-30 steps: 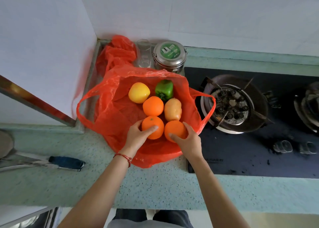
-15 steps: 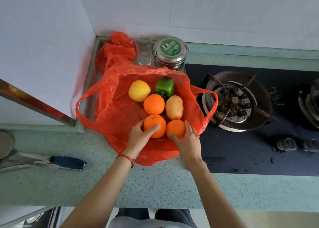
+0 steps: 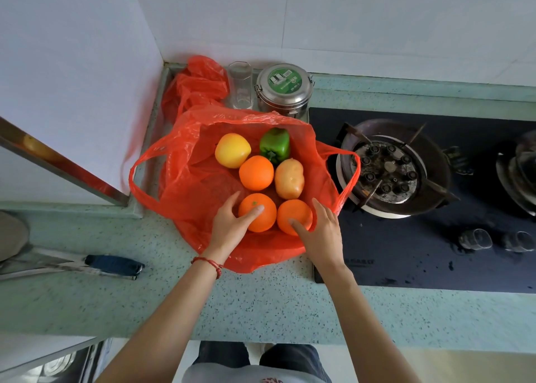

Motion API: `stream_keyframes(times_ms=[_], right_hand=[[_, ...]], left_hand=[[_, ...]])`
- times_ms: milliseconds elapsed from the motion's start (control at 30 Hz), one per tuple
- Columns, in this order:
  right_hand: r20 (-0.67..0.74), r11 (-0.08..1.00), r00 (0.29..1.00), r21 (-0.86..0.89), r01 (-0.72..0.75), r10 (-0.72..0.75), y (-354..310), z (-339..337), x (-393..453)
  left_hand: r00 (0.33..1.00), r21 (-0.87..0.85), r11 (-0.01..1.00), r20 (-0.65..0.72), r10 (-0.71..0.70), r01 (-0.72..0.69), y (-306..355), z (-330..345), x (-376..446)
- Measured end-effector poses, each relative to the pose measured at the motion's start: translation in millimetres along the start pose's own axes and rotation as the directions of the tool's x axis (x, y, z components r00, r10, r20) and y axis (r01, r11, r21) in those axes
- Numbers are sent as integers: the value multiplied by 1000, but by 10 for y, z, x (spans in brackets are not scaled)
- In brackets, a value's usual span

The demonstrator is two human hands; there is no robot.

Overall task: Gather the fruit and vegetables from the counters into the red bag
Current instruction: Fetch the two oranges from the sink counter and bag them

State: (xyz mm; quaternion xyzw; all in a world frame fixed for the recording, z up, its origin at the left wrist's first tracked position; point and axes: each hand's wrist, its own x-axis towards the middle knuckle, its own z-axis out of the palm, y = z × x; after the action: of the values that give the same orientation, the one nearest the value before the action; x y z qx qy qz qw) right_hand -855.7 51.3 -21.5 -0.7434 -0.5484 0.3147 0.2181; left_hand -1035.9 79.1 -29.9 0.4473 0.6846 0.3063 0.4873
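Observation:
The red plastic bag (image 3: 185,185) lies spread open on the counter corner. Inside it sit a yellow fruit (image 3: 233,150), a green pepper (image 3: 275,144), a potato (image 3: 289,178) and three oranges. One orange (image 3: 256,172) lies in the middle. My left hand (image 3: 232,223) grips the near left orange (image 3: 261,208), thumb across its front. My right hand (image 3: 322,231) holds the near right orange (image 3: 293,213), thumb on its front and fingers along its right side.
A second crumpled red bag (image 3: 197,83), a clear glass (image 3: 240,83) and a steel tin (image 3: 282,88) stand at the back. A black gas hob (image 3: 406,237) with a burner (image 3: 388,170) lies right. A blue-handled knife (image 3: 113,265) lies on the left counter.
Both hands stay on the two near oranges. The view has shifted slightly; the hands and fruit have barely moved.

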Motion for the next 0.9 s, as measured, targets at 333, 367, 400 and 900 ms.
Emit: stream_keyframes(times_ms=[333, 367, 400, 900], right_hand=[[-126, 989, 982, -51, 135, -141, 48, -145, -208], [-145, 987, 978, -81, 142, -153, 62, -155, -241], [-164, 983, 973, -112, 146, -163, 80, -164, -279], [-433, 937, 899, -286, -199, 59, 337, -85, -1133]], left_hand=[[937, 352, 876, 10, 348, -329, 64, -47, -251], [925, 388, 847, 38, 379, -363, 65, -54, -270], [906, 427, 809, 68, 418, -405, 62, -56, -283], [569, 519, 263, 615, 546, -813, 108, 21, -352]])
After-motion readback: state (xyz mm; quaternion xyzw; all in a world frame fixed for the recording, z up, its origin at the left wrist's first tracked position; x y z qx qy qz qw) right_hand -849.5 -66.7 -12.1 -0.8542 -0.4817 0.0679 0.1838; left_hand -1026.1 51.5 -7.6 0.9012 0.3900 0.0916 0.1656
